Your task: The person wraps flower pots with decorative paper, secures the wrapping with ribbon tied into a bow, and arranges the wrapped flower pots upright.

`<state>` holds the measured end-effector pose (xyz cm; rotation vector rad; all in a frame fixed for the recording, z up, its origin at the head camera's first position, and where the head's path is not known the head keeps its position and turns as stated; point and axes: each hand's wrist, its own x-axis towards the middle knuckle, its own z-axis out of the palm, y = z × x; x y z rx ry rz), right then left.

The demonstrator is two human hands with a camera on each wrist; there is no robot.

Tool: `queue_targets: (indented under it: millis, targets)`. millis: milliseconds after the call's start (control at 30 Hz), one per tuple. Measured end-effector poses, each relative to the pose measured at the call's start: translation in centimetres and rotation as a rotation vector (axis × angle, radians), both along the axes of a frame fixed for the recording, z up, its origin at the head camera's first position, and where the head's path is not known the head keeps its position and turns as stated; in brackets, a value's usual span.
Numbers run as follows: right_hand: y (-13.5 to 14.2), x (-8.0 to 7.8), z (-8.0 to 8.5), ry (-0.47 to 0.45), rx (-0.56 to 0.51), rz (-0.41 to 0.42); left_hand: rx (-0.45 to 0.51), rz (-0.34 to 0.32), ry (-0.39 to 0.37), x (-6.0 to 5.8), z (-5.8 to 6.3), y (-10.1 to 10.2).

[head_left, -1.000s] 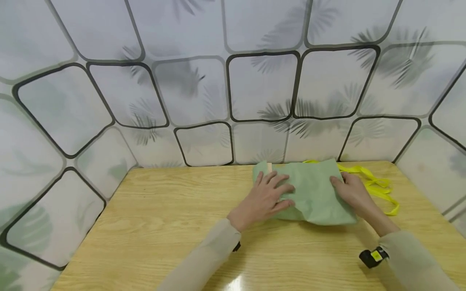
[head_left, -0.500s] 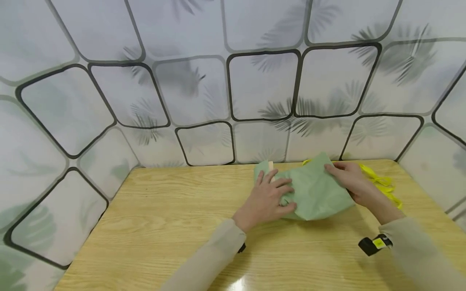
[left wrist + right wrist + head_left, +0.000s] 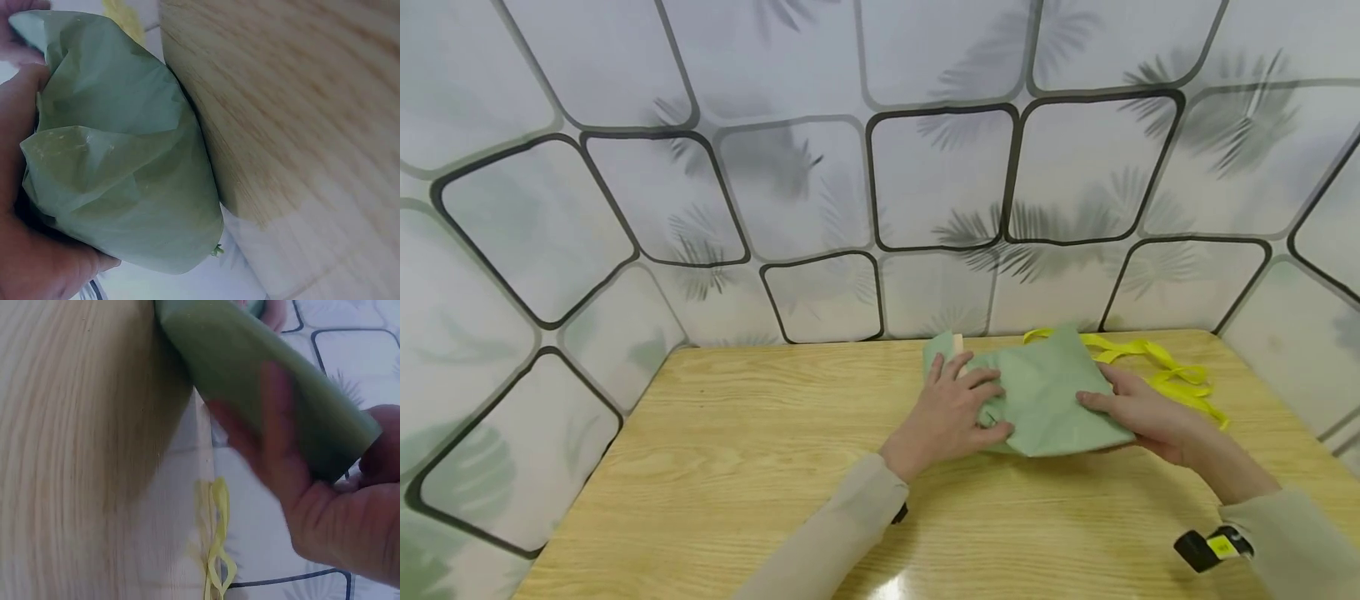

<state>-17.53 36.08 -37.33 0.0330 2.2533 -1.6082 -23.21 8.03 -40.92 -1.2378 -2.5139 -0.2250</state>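
Observation:
A pale green sheet, like wrapping paper, is folded into a loose bundle (image 3: pixel 1051 392) at the table's back right. My left hand (image 3: pixel 951 412) rests on its left part with fingers spread and slightly bent. Under those fingers a cream strip (image 3: pixel 958 343) sticks out at the back. At the right end my right hand (image 3: pixel 1157 412) holds the paper, thumb on top and fingers underneath. In the right wrist view the folded green paper (image 3: pixel 250 375) lies across those fingers. The left wrist view shows a raised crease in the green paper (image 3: pixel 125 187). What is inside the bundle is hidden.
A long yellow ribbon (image 3: pixel 1176 375) lies looped on the table behind and right of the bundle. The wooden table (image 3: pixel 760 450) reaches back to a patterned cloth wall (image 3: pixel 940 183). Both wrists carry black straps; the right one (image 3: pixel 1213 547) has a yellow label.
My right hand lifted the paper's right end, then shifted down and right to hold it from beneath with the thumb on top. The left hand stays nearly still on the bundle.

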Motion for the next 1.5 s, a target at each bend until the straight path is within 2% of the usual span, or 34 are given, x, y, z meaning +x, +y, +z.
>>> queue_targets:
  millis: [200,300,367,533,633,700,767,867,1000,1100,1167,1233,1333,1400,1500]
  targets:
    - [-1.6,0.6,1.3,0.114,-0.025,-0.053,-0.027,0.011,0.024,0.0,0.0,-0.1]
    - [-2.9,0.5,1.8,0.117,-0.067,-0.074,-0.053,0.022,0.017,0.0,0.2,-0.2]
    - [-3.7,0.4,1.9,0.104,-0.110,-0.086,-0.042,0.010,-0.067,0.0,0.3,-0.3]
    - [-4.9,0.4,1.9,0.037,-0.304,-0.115,0.141,-0.077,-0.401,-0.6,0.4,-0.8]
    - [-5.6,0.3,1.9,0.018,-0.412,-0.108,0.280,-0.139,-0.520,-1.0,0.3,-1.0]
    - [-6.1,0.3,1.9,0.017,-0.439,-0.096,0.379,-0.179,-0.598,-1.2,0.3,-1.2]
    - [-6.6,0.3,2.0,0.018,-0.439,-0.076,0.489,-0.191,-0.667,-1.4,0.2,-1.3]
    - [-7.2,0.3,2.2,0.014,-0.429,-0.054,0.614,-0.140,-0.720,-1.5,0.1,-1.5]
    - [-7.9,0.3,2.2,0.025,-0.469,-0.001,0.707,-0.012,-0.688,-1.3,-0.2,-1.6]
    - [-8.3,0.3,2.2,0.039,-0.497,0.034,0.725,0.064,-0.618,-0.9,-0.4,-1.1]
    - [-8.5,0.3,2.2,0.041,-0.495,0.038,0.722,0.126,-0.539,-0.6,-0.4,-0.7]
    - [-8.8,0.4,2.2,0.043,-0.485,0.033,0.701,0.206,-0.451,-0.3,-0.3,-0.4]
    - [-8.9,0.4,2.2,0.040,-0.460,0.018,0.659,0.349,-0.367,0.2,0.0,-0.1]
    - [-8.9,0.4,2.2,0.039,-0.448,0.014,0.636,0.398,-0.374,0.5,0.2,-0.1]
    - [-9.0,0.4,2.2,0.026,-0.449,0.008,0.664,0.417,-0.459,0.9,0.1,0.0]
